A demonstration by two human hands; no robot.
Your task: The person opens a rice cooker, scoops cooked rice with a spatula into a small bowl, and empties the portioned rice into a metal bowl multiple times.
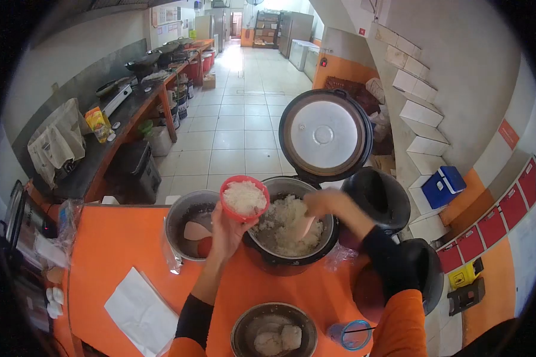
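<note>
From here I see the left hand [221, 229] near the middle of the frame, its fingers curved against the underside and side of a red bowl [223, 196], a small round vessel heaped with white, clumpy rice [244, 195]. Just to its right, the right hand [323, 204] is blurred; its fingers seem curled around a pale, flat paddle [304, 228], though I can't make out the exact grip, and the blade reaches into the rice cooker [329, 238]. That round metal pot, dark outside and dull grey within, holds a loose, grainy mass of rice, below the centre of the frame. Behind it the hinged lid [324, 131] stands raised, a smooth pale metal disc ringed in black. Left of the bowl, a grey metal pot [192, 204] contains another paddle [195, 231], pinkish with a rounded blade. All this stands on a smooth orange table [110, 238]; at the lower left lie flat white sheets [142, 312], and at the bottom edge a round metal pan [242, 318] carries pale, soft-looking lumps, with a see-through blue cup [356, 336] beside it. Farther off, glossy pale tiles [229, 140] stretch to the top of the frame.
</note>
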